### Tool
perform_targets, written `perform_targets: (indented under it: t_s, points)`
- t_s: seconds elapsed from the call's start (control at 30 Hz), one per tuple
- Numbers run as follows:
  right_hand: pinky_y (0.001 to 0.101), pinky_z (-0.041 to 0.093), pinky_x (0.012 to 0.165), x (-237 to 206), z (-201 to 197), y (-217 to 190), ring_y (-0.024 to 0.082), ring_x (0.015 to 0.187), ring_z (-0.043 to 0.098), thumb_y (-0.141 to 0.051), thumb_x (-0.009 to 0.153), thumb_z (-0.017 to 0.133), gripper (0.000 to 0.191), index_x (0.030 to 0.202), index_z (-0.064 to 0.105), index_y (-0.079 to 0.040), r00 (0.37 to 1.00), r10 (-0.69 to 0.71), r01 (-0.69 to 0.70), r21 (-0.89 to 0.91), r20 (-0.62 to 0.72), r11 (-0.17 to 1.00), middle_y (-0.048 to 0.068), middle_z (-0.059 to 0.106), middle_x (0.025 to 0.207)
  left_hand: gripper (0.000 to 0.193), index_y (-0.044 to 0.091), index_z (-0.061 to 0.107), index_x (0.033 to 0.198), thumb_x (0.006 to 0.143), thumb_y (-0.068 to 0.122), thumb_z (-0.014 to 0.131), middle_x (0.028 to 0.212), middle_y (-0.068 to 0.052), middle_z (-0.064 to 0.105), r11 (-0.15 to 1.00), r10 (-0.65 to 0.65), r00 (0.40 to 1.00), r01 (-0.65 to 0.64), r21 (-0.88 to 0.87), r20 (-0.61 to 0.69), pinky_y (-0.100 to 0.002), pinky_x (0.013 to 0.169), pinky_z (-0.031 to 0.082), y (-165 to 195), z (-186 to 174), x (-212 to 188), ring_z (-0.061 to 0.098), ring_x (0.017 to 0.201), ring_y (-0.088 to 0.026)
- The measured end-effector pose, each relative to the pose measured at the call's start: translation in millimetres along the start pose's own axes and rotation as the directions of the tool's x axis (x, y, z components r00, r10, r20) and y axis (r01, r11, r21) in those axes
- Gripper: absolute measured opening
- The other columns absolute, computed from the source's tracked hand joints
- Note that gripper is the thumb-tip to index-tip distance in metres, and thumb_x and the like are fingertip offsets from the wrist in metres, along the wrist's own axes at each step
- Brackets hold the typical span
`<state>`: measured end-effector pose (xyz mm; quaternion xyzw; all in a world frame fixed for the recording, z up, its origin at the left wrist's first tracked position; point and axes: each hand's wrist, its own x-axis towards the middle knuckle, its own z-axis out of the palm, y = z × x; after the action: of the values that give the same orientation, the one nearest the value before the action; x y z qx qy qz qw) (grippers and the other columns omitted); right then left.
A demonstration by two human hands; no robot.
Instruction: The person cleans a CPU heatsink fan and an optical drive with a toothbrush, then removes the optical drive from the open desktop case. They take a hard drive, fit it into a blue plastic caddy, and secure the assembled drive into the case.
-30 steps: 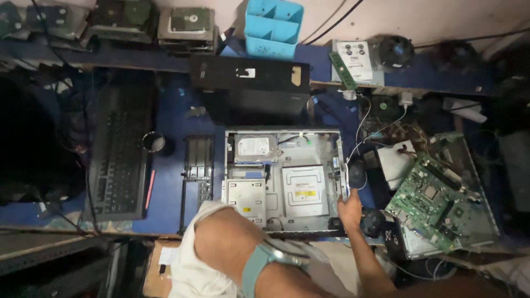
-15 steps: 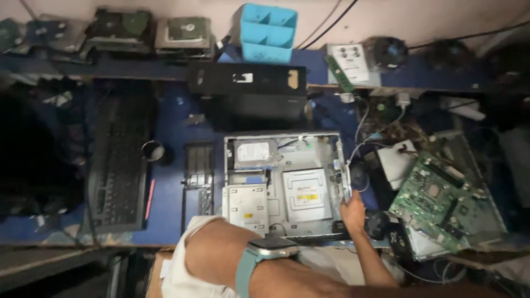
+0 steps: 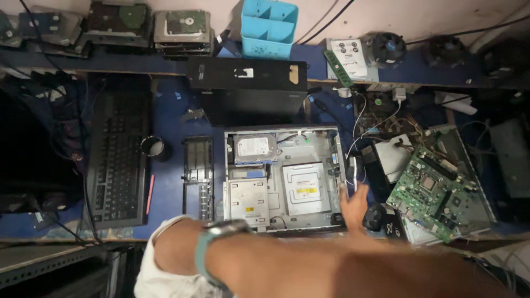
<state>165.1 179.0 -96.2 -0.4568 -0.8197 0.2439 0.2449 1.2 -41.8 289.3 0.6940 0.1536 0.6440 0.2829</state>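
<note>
Head view is showing the right hand [image 3: 353, 207], fingers together, resting flat on the open grey metal computer case [image 3: 284, 176]'s right near edge.

- A blue workbench [image 3: 165, 118] fills the view, its surface scuffed and worn.
- A raised blue shelf [image 3: 419, 72] runs along the back edge of the bench.
- Behind it stands a pale, stained wall [image 3: 430, 16], crossed by dark cables [image 3: 331, 19].
- A grey metal rail [image 3: 44, 265] edges the bench at lower left.
- The light is dim and uneven.
</note>
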Motion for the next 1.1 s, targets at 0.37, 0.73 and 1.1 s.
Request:
perform_targets:
  t_s: [0.37,0.73,1.1]
  points:
    - [0.0504,0.054,0.081,0,45,-82,0.041,0.093,0.066,-0.019,0.088,0.070,0.017,0.095,0.069,-0.003,0.845,-0.306,0.344,-0.007,0.438,0.939,0.019,0.068,0.099,0.041,0.013,0.068,0.129,0.089,0.022,0.069,0.142,-0.012,0.057,-0.182,-0.271,0.510,0.805,0.564,-0.816,-0.065,0.111,0.028,-194,-80,-291,0.049,0.129,-0.035]
    - [0.0483,0.052,0.088,23,31,-110,0.039,0.102,0.062,-0.027,0.085,0.079,0.033,0.105,0.068,-0.004,0.752,-0.486,0.532,0.027,0.445,0.846,0.018,0.064,0.107,0.019,0.014,0.073,0.108,0.092,0.022,0.066,0.115,-0.006,0.063,-0.230,-0.299,0.460,0.816,0.530,-0.836,-0.067,0.112,0.026,-197,-90,-285,0.054,0.118,-0.031]
    - [0.0333,0.043,0.052,54,101,-168,0.017,0.059,0.053,-0.016,0.095,0.064,0.033,0.125,0.064,-0.002,0.723,0.172,-0.473,0.298,0.669,0.829,0.006,0.069,0.088,0.008,0.014,0.071,0.096,0.091,0.015,0.065,0.115,-0.005,0.061,-0.209,-0.400,0.582,0.695,0.688,-0.708,-0.073,0.119,0.013,-183,-105,-268,0.056,0.121,-0.029]
